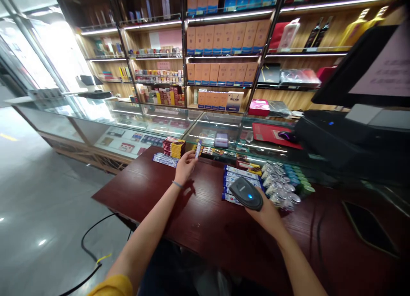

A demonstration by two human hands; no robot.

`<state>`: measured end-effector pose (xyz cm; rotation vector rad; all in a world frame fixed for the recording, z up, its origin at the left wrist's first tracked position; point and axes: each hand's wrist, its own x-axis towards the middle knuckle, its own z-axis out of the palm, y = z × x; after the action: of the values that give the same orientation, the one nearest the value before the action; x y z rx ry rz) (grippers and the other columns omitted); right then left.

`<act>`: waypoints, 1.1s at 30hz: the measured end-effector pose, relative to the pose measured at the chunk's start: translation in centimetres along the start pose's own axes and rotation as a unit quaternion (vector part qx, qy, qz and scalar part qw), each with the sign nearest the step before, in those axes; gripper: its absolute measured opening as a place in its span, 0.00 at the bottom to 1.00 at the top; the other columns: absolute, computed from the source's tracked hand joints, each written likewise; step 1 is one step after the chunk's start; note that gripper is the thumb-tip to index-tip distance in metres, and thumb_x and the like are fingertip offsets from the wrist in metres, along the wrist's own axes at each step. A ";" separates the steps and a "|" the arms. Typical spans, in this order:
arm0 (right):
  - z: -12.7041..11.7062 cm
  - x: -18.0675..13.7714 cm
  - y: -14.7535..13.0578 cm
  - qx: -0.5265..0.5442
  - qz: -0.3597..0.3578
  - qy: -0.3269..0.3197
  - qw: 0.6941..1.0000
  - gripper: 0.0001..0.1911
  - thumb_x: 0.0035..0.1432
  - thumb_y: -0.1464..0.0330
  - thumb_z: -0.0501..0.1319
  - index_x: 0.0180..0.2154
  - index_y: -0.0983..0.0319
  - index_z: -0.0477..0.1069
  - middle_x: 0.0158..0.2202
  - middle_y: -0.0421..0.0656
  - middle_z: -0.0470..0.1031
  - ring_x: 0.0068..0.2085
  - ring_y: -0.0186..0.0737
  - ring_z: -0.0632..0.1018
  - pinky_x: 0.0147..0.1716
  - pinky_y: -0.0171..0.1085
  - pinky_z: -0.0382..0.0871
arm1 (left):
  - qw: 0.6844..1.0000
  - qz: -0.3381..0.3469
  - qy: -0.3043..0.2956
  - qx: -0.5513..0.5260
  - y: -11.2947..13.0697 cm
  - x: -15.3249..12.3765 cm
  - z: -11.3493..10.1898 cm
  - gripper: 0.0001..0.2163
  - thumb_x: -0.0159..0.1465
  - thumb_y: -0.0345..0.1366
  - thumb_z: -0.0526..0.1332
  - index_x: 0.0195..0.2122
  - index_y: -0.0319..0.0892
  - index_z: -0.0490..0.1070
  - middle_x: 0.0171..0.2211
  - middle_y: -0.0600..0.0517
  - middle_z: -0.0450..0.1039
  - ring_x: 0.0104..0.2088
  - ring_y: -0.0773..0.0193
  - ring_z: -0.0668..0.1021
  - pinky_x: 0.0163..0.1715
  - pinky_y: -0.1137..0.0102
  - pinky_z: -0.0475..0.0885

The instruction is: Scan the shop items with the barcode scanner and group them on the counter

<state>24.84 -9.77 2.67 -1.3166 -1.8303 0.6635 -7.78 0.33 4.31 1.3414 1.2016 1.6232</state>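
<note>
Held up above the dark red table [150, 189], a slim blue-and-white snack packet [198, 149] is pinched in the fingers of my left hand [185, 168]. My right hand [264, 210] is wrapped round a black barcode scanner [246, 193] with a blue light on top. Beneath and beside the scanner lies a pile of blue-and-white packets [237, 173]. Left of my left hand, similar packets [165, 159] lie flat in front of a stack of red and yellow boxes [174, 147].
Several small clear-topped containers [278, 183] stand in rows right of the scanner. A phone [370, 227] lies on the table's right side. Behind runs a glass display counter [153, 121] carrying a red folder [272, 133]. A dark monitor [361, 69] looms at upper right.
</note>
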 end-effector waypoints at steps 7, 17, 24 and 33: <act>0.2 -0.2 -0.3 -0.007 -0.021 0.015 1.000 0.24 0.54 0.62 0.62 0.53 0.57 0.66 0.43 0.44 0.80 0.41 0.45 0.81 0.41 0.38 0.72 | 0.874 0.224 -0.018 0.431 -1.2 -0.1 -10.2 0.14 0.70 0.36 0.58 0.55 0.49 0.73 0.53 0.47 0.76 0.54 0.57 0.76 0.56 0.62 0.70; 0.7 -0.2 0.7 -0.014 -0.003 0.042 0.999 0.26 0.53 0.61 0.62 0.54 0.57 0.67 0.40 0.45 0.82 0.38 0.47 0.82 0.38 0.38 0.74 | 0.841 0.181 -0.174 0.480 -2.5 1.8 -18.7 0.14 0.69 0.35 0.56 0.51 0.50 0.77 0.54 0.47 0.76 0.57 0.56 0.74 0.64 0.59 0.62; 1.0 0.0 1.9 -0.030 0.010 0.055 0.998 0.30 0.53 0.57 0.63 0.56 0.58 0.66 0.42 0.48 0.82 0.41 0.52 0.82 0.40 0.43 0.75 | 0.863 0.155 -0.175 0.449 -3.5 2.8 -19.0 0.13 0.69 0.36 0.56 0.49 0.49 0.78 0.52 0.46 0.76 0.55 0.56 0.75 0.62 0.60 0.64; 1.1 0.2 1.8 -0.046 0.012 0.051 0.998 0.28 0.54 0.57 0.62 0.55 0.59 0.67 0.40 0.47 0.82 0.39 0.48 0.83 0.37 0.39 0.75 | 0.861 0.165 -0.176 0.447 -5.8 4.0 -18.8 0.16 0.68 0.33 0.55 0.53 0.46 0.75 0.52 0.44 0.74 0.55 0.55 0.74 0.61 0.58 0.66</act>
<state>24.85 -8.92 0.71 -1.4082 -1.7834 0.5192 -27.20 1.80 -0.49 2.4078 1.6251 0.9119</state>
